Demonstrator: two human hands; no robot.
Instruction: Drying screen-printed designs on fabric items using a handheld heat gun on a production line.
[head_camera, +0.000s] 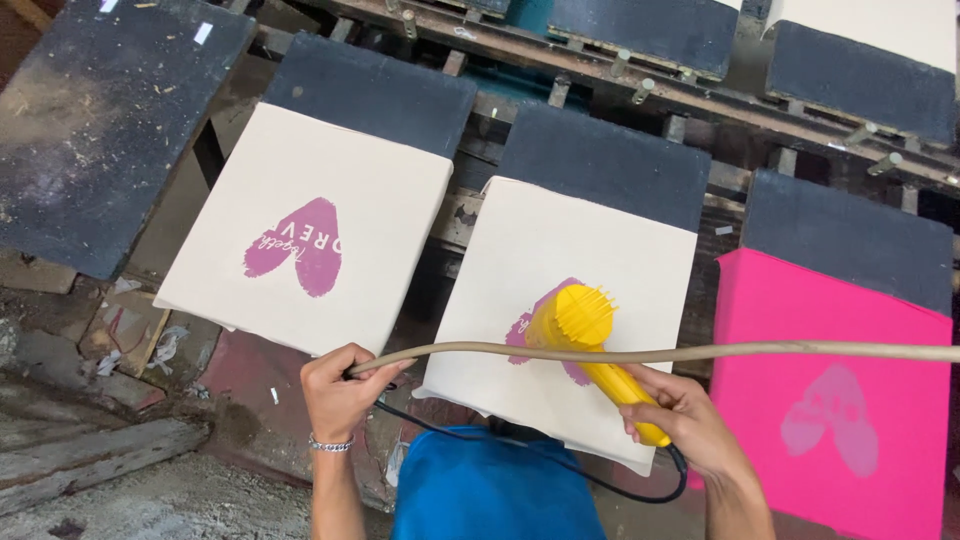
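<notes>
Where the row of dark platens (610, 165) runs across the printing frame, three of them carry fabric pieces, and the largest things in view are these: a cream fabric (330, 200) on the left platen with a purple heart print (300, 250) near its middle, a second cream fabric (590, 260) on the centre platen, and a bright pink fabric (830, 330) on the right platen with a paler pink heart (830, 415) toward its near edge. Over the centre fabric's near half sits a yellow heat gun (590, 345), its ribbed nozzle end just above a purple print that it mostly hides. Its handle is gripped in the right hand (685, 415), fingers closed around it, and a black cord (560, 470) trails from its base. A long tan hose (760, 351) crosses above the near edges, its end clasped in the left hand (338, 390), which wears a silver bracelet (330, 444).
</notes>
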